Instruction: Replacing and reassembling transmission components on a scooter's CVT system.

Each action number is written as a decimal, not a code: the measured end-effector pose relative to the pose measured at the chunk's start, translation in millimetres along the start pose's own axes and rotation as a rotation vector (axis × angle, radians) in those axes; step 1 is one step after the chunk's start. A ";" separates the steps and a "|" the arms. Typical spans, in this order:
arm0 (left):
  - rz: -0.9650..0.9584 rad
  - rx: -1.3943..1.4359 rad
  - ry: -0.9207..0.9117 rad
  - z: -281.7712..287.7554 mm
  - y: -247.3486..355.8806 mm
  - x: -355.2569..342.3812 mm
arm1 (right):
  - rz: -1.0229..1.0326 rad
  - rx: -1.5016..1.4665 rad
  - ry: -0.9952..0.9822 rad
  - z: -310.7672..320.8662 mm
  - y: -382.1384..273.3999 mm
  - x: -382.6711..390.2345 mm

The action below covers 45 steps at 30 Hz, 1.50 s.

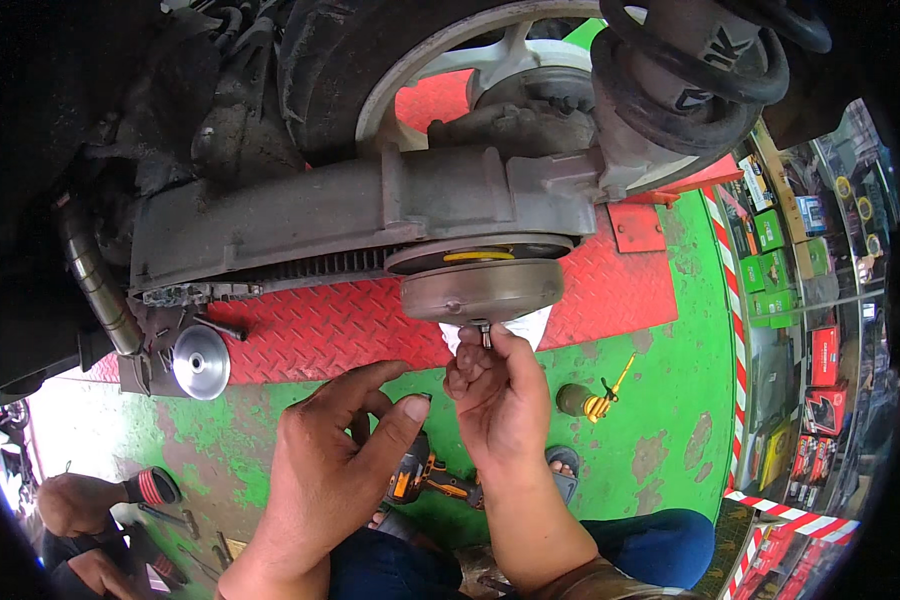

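Note:
A round grey clutch bell (pixel 482 290) hangs at the rear of the scooter's drive case (pixel 310 210), beside a pulley with a yellow mark. My right hand (pixel 500 410) reaches up beneath the bell. Its thumb and fingers close around a small shiny metal piece (pixel 486 336) at the bell's centre; whether this is a nut or the shaft end is unclear. To the left, my left hand (pixel 335 455) is held in the air, thumb and forefinger apart, with no object visible between them. A black drive belt (pixel 330 266) runs along the case.
A black and orange cordless impact driver (pixel 415 478) lies below my hands. On the left are a shiny metal disc (pixel 201 362) and loose parts; another person (pixel 80 520) sits beyond. A yellow-handled tool (pixel 597 405) lies on the green floor. A glass display case (pixel 810 300) lines the right.

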<state>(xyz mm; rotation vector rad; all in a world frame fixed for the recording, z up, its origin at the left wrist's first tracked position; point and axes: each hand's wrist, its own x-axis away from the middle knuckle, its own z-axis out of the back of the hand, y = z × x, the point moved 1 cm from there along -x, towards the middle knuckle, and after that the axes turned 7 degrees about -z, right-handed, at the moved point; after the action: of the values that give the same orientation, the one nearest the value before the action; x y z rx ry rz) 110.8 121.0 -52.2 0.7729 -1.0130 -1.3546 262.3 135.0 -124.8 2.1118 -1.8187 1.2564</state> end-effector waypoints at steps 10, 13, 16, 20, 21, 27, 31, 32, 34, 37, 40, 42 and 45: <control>0.079 -0.002 -0.043 4.4 8.7 -0.1 | 0.413 0.433 0.102 15.2 5.0 -2.1; 0.065 -0.010 -0.043 3.3 10.7 0.1 | 0.089 0.069 -0.010 11.1 0.0 -5.9; 0.077 -0.011 -0.052 2.5 9.9 -0.3 | -0.095 -0.106 -0.086 13.1 1.9 -8.8; 0.082 -0.002 -0.048 3.0 9.4 -0.3 | -0.073 -0.080 -0.010 8.8 -0.3 -6.0; 0.081 0.001 -0.047 3.4 9.9 -0.2 | -0.073 -0.080 -0.011 9.3 0.0 -5.7; 0.078 -0.004 -0.040 2.6 9.9 0.0 | 0.116 0.052 -0.039 13.0 1.2 -2.3; 0.085 -0.005 -0.044 2.7 10.3 -0.3 | 0.052 -0.009 0.001 9.4 -0.7 -2.0; 0.085 -0.007 -0.048 2.4 9.9 -0.2 | -0.040 -0.111 0.008 7.8 -1.4 -2.0; 0.086 -0.009 -0.052 1.8 8.9 -0.3 | -0.064 -0.083 -0.015 7.3 -1.2 -2.3; 0.079 -0.003 -0.044 2.2 8.5 0.4 | -0.075 -0.045 -0.017 5.6 0.6 -1.8; 0.079 -0.010 -0.049 2.3 7.8 0.5 | -0.014 -0.024 -0.013 16.2 3.6 -4.8; 0.075 -0.019 -0.055 2.5 9.6 0.2 | 0.036 -0.011 -0.032 17.8 3.3 -5.4; 0.096 -0.017 -0.056 2.9 10.4 0.8 | 0.108 0.032 0.052 5.9 -0.7 -2.1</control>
<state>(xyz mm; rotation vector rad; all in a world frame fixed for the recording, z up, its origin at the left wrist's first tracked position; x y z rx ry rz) 112.4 121.6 -41.6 0.6687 -1.0685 -1.3069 266.1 133.7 -129.7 2.0010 -1.9264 1.3599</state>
